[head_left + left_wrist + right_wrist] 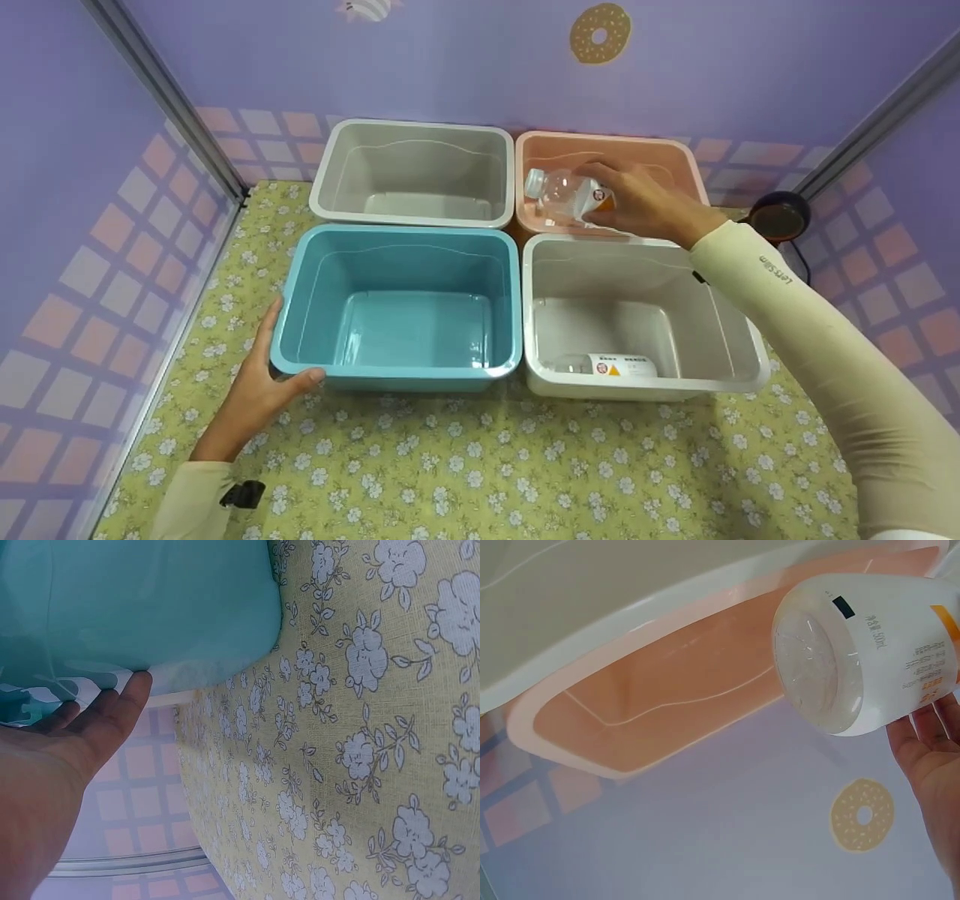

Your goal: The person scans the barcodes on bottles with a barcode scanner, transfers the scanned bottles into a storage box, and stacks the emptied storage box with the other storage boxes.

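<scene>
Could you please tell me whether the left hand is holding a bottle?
No, the left hand touches the corner of the blue bin, while the right hand grips a bottle.

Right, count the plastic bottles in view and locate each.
2: one plastic bottle in the right hand at the pink bin, another bottle lying in the front-right off-white bin. The pink bin's floor is mostly hidden; more could lie there.

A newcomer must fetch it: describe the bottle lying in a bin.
From the blue bin, go right to the whitish bin. Along its near wall lies a bottle on its side, white-labelled; unlike the other bottle, it isn't in the right hand.
</scene>
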Tool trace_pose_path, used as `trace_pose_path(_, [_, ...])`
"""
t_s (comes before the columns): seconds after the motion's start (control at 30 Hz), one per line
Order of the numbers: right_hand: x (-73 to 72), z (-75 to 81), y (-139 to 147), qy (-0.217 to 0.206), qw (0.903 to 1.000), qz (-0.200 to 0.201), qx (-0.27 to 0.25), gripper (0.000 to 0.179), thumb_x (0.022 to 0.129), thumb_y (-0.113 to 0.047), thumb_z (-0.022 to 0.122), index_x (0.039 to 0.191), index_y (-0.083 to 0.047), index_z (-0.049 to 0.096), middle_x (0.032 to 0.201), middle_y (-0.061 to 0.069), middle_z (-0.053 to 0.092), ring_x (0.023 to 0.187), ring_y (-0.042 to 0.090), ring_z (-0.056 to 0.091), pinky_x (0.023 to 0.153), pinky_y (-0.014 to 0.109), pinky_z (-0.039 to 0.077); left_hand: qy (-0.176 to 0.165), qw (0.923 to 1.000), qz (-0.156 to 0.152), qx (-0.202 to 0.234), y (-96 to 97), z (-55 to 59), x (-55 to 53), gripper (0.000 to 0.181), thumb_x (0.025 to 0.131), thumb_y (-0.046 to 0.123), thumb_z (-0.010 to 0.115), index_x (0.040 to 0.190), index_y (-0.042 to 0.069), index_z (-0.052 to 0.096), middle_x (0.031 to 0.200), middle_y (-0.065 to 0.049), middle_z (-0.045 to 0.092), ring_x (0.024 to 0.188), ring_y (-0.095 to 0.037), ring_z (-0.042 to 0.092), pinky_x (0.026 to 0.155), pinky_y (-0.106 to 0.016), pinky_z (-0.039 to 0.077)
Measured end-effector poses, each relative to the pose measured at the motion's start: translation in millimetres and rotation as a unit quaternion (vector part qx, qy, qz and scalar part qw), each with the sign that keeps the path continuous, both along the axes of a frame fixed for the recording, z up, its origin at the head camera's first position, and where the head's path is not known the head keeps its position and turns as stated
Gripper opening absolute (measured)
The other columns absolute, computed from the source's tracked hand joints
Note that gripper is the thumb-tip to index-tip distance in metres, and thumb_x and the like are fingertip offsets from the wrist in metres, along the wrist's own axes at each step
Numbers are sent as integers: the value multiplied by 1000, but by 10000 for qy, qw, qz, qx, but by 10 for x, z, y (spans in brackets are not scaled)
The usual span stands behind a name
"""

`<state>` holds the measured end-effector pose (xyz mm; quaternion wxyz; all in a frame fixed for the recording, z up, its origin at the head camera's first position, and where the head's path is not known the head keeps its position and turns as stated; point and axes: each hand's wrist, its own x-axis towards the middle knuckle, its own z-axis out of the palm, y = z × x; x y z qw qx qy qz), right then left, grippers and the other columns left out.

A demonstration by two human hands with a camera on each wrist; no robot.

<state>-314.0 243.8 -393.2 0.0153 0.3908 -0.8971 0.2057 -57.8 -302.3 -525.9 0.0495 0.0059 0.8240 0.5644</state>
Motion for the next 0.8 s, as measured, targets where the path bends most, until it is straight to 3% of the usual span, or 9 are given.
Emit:
trace_pose_path(0.13, [10, -16, -46, -3, 10000, 84, -42, 62, 92, -2, 89, 147, 0, 61, 155, 25, 56, 136, 46, 58, 103, 59, 60, -39, 10000, -21, 15, 7, -12, -3, 116, 100, 23, 82, 174, 52, -2, 180, -21, 16, 156, -51, 38, 109, -37, 52])
trace_pose_path(0.3, [19, -29, -119, -49, 9999, 101, 15, 65, 92, -3, 90, 149, 0, 61, 155, 24, 57, 142, 44, 54, 109, 58, 57, -57, 9999, -34, 83, 3, -31, -1, 116, 100, 25, 81, 174, 54, -3, 181, -23, 13, 156, -55, 35, 114, -63, 46])
trace_pose_path(0.37, [17, -26, -155, 6, 9998, 185, 20, 65, 91, -4, 90, 149, 1, 61, 153, 24, 58, 140, 43, 56, 109, 57, 57, -27, 9999, -27, 95, -3, -41, -2, 116, 99, 25, 81, 174, 53, -3, 181, -22, 12, 156, -55, 34, 114, -66, 45])
trace_pose_path(0.5, [1, -20, -238, 152, 9991, 395, 44, 66, 90, -2, 91, 148, 2, 61, 149, 24, 60, 135, 43, 60, 104, 56, 60, 49, 9998, -31, 193, -13, -56, 9, 116, 99, 21, 81, 175, 51, -1, 180, -23, 14, 156, -54, 36, 110, -41, 54])
trace_pose_path(0.6, [-5, -13, -310, 152, 9986, 489, 95, 66, 90, -1, 91, 149, 2, 61, 151, 24, 60, 136, 43, 60, 103, 55, 61, 89, 9994, -36, 336, -8, -52, 17, 116, 99, 18, 81, 176, 48, 0, 180, -24, 15, 155, -54, 38, 102, -21, 53])
trace_pose_path(0.8, [-19, -16, -393, 233, 9971, 721, 9, 64, 91, 0, 90, 148, 0, 61, 149, 23, 60, 129, 41, 64, 100, 53, 63, 58, 9993, -42, 354, 8, -40, 28, 116, 99, 17, 81, 176, 48, -1, 180, -24, 14, 156, -54, 36, 101, -19, 53])
